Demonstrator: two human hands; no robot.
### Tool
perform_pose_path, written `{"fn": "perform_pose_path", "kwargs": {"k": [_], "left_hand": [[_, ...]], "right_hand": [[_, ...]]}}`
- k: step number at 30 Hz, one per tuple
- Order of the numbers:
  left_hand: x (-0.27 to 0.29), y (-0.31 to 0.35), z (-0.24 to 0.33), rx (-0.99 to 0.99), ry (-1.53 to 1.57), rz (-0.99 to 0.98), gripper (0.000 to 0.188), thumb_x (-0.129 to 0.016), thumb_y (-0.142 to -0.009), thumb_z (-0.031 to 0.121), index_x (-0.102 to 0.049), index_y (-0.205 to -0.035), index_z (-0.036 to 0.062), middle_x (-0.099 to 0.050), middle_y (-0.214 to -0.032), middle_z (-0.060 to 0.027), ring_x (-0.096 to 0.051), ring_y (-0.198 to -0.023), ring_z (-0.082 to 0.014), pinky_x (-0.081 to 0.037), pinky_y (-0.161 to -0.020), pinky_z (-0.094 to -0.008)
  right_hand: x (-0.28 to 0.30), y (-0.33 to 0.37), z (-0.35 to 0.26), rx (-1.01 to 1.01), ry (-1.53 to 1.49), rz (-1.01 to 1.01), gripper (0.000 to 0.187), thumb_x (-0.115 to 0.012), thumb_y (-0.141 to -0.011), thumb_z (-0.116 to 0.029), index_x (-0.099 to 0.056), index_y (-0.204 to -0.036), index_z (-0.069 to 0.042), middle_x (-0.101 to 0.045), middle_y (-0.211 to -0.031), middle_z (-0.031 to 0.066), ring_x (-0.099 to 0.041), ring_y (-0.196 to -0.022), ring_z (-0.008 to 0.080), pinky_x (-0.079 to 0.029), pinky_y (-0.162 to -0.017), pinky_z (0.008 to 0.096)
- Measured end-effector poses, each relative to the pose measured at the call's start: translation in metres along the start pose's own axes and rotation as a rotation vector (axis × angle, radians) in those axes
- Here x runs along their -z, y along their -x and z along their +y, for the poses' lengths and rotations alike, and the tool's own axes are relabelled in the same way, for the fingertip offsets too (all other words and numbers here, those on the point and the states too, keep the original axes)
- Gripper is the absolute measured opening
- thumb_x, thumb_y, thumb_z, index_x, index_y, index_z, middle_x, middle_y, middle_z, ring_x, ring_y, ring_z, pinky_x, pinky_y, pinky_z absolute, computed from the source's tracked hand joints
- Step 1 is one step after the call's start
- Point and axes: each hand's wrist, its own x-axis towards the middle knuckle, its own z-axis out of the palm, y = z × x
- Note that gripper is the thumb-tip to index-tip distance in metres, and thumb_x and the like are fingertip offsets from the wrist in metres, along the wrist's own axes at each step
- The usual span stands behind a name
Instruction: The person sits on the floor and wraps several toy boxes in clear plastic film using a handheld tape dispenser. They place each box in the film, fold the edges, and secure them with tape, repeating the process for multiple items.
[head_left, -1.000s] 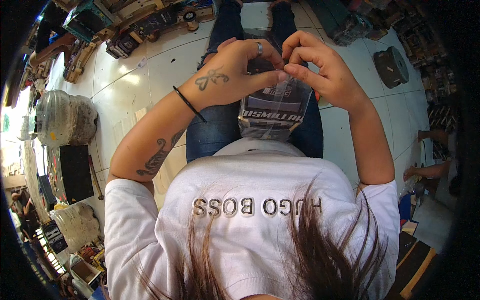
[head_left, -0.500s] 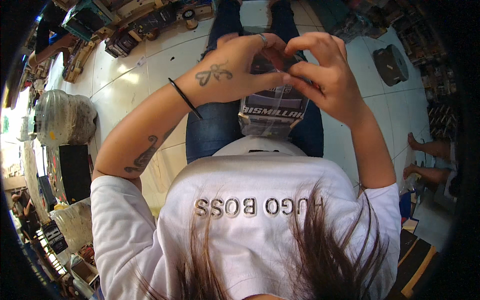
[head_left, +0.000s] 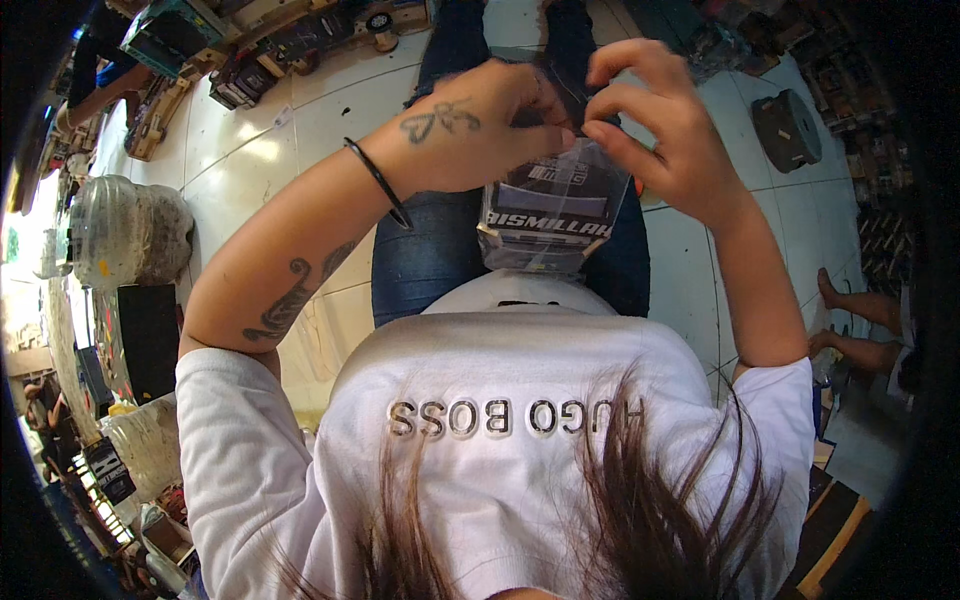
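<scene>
A dark box-shaped piece (head_left: 550, 205) with pale lettering and clear, shiny plastic over it rests between my thighs, close to my waist. Above its far end, my left hand (head_left: 485, 125) is closed, thumb reaching toward the curled fingers. Facing it, my right hand (head_left: 655, 135) has its fingers bent in toward the thumb in a pinch. The two thumbs are close together with a small gap between. Whatever the fingertips hold is too small or hidden to make out.
Clear plastic bottles or containers (head_left: 130, 235) and a black panel (head_left: 148, 340) stand at left. Toy-truck-like wooden models (head_left: 300, 45) line the far left. A dark round stool-like object (head_left: 785, 130) is at right. Another person's bare legs (head_left: 860, 320) show at the right edge.
Both hands have risen slightly away from the box, and the right has shifted a little right. More of the box's top shows now. The box has stayed in place.
</scene>
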Motion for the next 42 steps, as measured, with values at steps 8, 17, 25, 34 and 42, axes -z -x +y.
{"fn": "perform_pose_path", "kwargs": {"k": [8,17,25,34,42], "left_hand": [[-0.006,0.004,-0.002,-0.128,-0.051,0.056,0.019,-0.067,-0.086,0.024,-0.065,-0.093,0.0067,-0.065,-0.093,-0.0041,-0.06,-0.091,-0.0157,-0.038,-0.096,-0.0325],[-0.007,0.012,-0.004,-0.416,-0.521,0.256,0.01,-0.071,-0.079,0.021,-0.066,-0.085,0.0141,-0.061,-0.09,-0.0002,-0.057,-0.1,-0.0163,-0.014,-0.108,-0.0528],[0.01,0.028,-0.001,-0.443,-0.642,0.322,0.011,-0.071,-0.079,0.022,-0.066,-0.083,0.0141,-0.062,-0.089,0.0011,-0.057,-0.101,-0.0173,-0.014,-0.107,-0.0543],[-0.013,0.014,-0.005,-0.378,-0.435,0.296,0.013,-0.069,-0.082,0.019,-0.065,-0.09,0.01,-0.062,-0.094,-0.0044,-0.057,-0.101,-0.0199,-0.03,-0.102,-0.0413],[-0.01,0.01,-0.006,0.159,0.314,0.001,0.018,-0.065,-0.087,0.021,-0.064,-0.101,0.0103,-0.062,-0.094,-0.0053,-0.057,-0.102,-0.0205,-0.038,-0.096,-0.0361]], "right_hand": [[-0.019,0.021,-0.012,0.116,0.195,0.074,0.02,-0.075,-0.07,-0.021,-0.062,-0.079,-0.009,-0.054,-0.106,0.0,-0.049,-0.106,0.0196,-0.033,-0.092,0.0386],[0.011,0.008,0.002,-0.018,-0.033,-0.111,0.019,-0.07,-0.076,-0.023,-0.063,-0.082,-0.006,-0.055,-0.11,0.006,-0.049,-0.108,0.0244,-0.033,-0.094,0.0378],[-0.017,0.018,-0.006,-0.081,-0.152,-0.065,0.009,-0.067,-0.079,-0.015,-0.065,-0.081,-0.006,-0.063,-0.094,0.0021,-0.055,-0.095,0.0207,-0.035,-0.089,0.0358],[-0.008,0.008,-0.009,-0.077,-0.106,-0.073,0.012,-0.07,-0.076,-0.018,-0.066,-0.08,-0.007,-0.063,-0.095,0.0019,-0.055,-0.096,0.0211,-0.035,-0.09,0.0363],[-0.028,0.025,-0.024,0.087,0.348,0.149,0.017,-0.073,-0.072,-0.018,-0.065,-0.084,-0.008,-0.061,-0.095,-0.001,-0.054,-0.1,0.0163,-0.033,-0.092,0.0412]]}}
